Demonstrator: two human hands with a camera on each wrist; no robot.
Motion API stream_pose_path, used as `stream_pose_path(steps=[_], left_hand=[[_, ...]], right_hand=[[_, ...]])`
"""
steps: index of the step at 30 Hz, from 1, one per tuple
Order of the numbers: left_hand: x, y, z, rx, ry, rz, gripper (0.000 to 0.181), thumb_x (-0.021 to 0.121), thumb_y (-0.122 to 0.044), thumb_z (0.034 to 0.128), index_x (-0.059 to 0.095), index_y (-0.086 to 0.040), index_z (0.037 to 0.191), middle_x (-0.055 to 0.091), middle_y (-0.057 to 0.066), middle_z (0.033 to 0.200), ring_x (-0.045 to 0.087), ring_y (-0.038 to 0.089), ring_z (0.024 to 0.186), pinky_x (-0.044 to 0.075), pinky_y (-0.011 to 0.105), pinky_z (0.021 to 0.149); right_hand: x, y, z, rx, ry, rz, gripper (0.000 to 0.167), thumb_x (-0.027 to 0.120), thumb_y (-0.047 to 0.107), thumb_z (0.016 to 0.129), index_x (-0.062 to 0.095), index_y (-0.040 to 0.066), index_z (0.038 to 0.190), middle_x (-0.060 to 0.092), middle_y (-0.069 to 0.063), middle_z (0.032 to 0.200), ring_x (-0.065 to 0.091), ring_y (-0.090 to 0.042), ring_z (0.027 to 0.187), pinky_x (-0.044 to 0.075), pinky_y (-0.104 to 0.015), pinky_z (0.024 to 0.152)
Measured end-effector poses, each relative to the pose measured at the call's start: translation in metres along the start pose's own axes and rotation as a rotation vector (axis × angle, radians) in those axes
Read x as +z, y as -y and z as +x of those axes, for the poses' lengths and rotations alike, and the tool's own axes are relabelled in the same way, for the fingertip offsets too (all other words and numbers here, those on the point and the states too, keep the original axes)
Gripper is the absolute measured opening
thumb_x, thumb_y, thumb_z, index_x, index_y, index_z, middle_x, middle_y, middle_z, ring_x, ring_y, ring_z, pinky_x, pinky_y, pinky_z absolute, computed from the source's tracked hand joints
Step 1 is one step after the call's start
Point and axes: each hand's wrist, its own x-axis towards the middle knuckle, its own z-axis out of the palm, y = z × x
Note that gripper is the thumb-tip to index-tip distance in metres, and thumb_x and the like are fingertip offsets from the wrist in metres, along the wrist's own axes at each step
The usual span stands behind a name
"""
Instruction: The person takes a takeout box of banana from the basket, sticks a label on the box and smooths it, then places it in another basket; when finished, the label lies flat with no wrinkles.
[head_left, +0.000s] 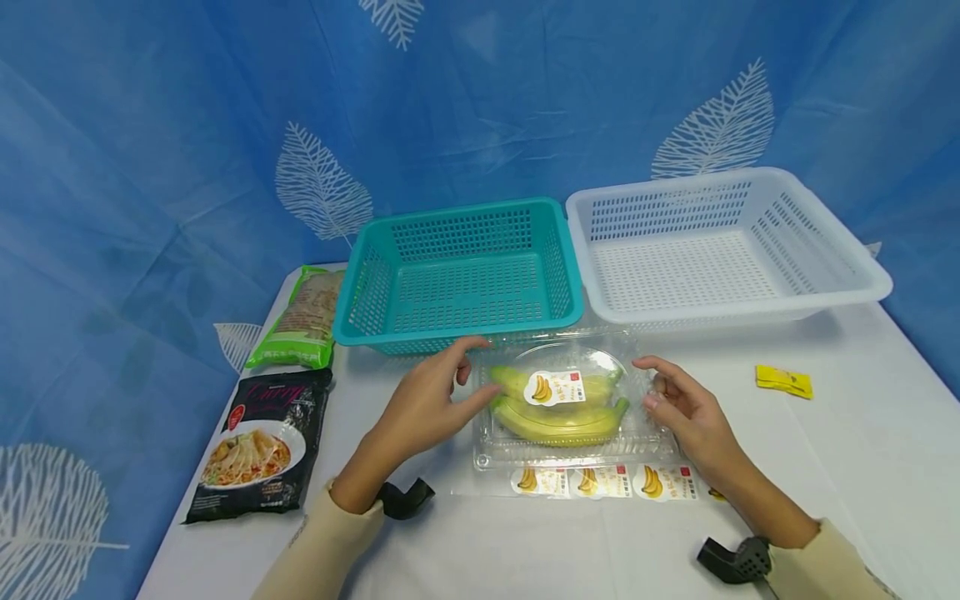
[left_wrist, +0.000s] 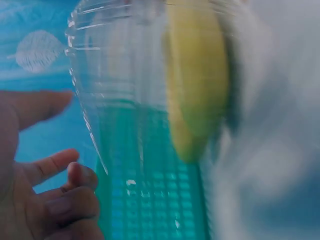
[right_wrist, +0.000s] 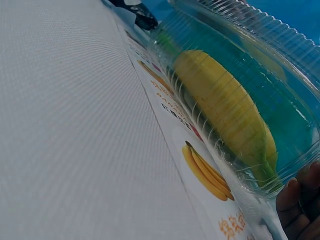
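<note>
- The clear plastic box point(head_left: 577, 454) lies flat on the white cloth point(head_left: 540, 542), just on the near side of the teal basket point(head_left: 465, 335), with bananas point(head_left: 558, 429) inside and a label point(head_left: 555, 388) on top.
- It is probably light to moderate in weight, most of that coming from the fruit.
- The walls look thin and springy: a hard squeeze could dent or crack them, and the smooth plastic may slip under dry fingers.
- The bananas likely bruise if the box is dropped or tipped sharply.
- The ribbed left and right sides, low near the rim, seem the best hold, with both hands sharing the load; whether the lid is latched cannot be told.
- The left hand point(head_left: 431, 396) is at the box's left side, fingers loosely bent, gripping nothing.
- The right hand point(head_left: 693, 421) is at the right side, fingers relaxed and not closed round anything; whether its fingertips touch the plastic is unclear.
- A strip of stickers point(head_left: 600, 482) lies along the near edge.
</note>
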Motion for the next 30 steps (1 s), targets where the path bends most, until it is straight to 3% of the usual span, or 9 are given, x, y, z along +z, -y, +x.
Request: stream_pose_path(steps=[6,9,12,16,24,30], left_hand=[[0.0,0.016,-0.024,-0.034,0.083,0.06,0.071,0.058,-0.062,0.0978,0.037,-0.031,0.159,0.058,-0.006,0.1,0.042,0.009,0.063,0.039,0.03,0.056],[0.003,0.022,-0.032,-0.06,0.133,0.039,0.075,0.052,-0.066,0.0987,0.024,-0.038,0.163,0.061,-0.007,0.105,0.041,0.009,0.059,0.04,0.031,0.056],[0.009,0.024,-0.035,-0.055,0.166,-0.063,0.075,0.051,-0.061,0.1015,0.015,-0.041,0.164,0.062,-0.011,0.108,0.046,0.007,0.062,0.043,0.03,0.058],[0.019,0.025,-0.035,-0.016,0.188,-0.265,0.075,0.057,-0.048,0.104,0.016,-0.034,0.165,0.064,-0.009,0.109,0.054,0.009,0.069,0.047,0.03,0.06],[0.044,0.031,-0.03,0.027,0.096,-0.631,0.073,0.066,-0.014,0.1012,0.027,-0.021,0.163,0.054,0.002,0.088,0.044,0.01,0.066,0.041,0.024,0.057],[0.054,0.032,-0.032,0.01,0.052,-0.731,0.074,0.067,-0.008,0.0987,0.03,-0.025,0.161,0.05,0.004,0.085,0.041,0.007,0.063,0.037,0.021,0.055]], right_hand=[[0.001,-0.001,0.0,0.004,-0.001,0.007,0.044,0.051,-0.008,0.101,0.049,0.0,0.144,0.042,-0.004,0.089,0.041,-0.016,0.07,0.039,-0.03,0.057],[0.001,-0.002,0.0,0.005,-0.003,0.006,0.044,0.051,-0.008,0.101,0.05,0.0,0.144,0.043,-0.004,0.089,0.042,-0.015,0.069,0.039,-0.03,0.056],[0.001,-0.001,0.0,0.004,-0.006,0.007,0.044,0.051,-0.008,0.101,0.05,-0.001,0.144,0.043,-0.004,0.088,0.042,-0.015,0.069,0.039,-0.029,0.055],[0.001,-0.001,0.001,-0.005,-0.003,0.016,0.044,0.051,-0.009,0.101,0.05,-0.002,0.144,0.043,-0.004,0.088,0.042,-0.016,0.069,0.039,-0.029,0.056],[-0.001,0.001,0.002,-0.023,-0.004,0.007,0.043,0.051,-0.011,0.1,0.05,-0.003,0.143,0.043,-0.005,0.088,0.042,-0.016,0.068,0.038,-0.03,0.055],[0.001,0.001,0.001,-0.024,-0.003,0.005,0.045,0.05,-0.012,0.1,0.049,-0.004,0.144,0.043,-0.005,0.089,0.042,-0.016,0.07,0.039,-0.029,0.056]])
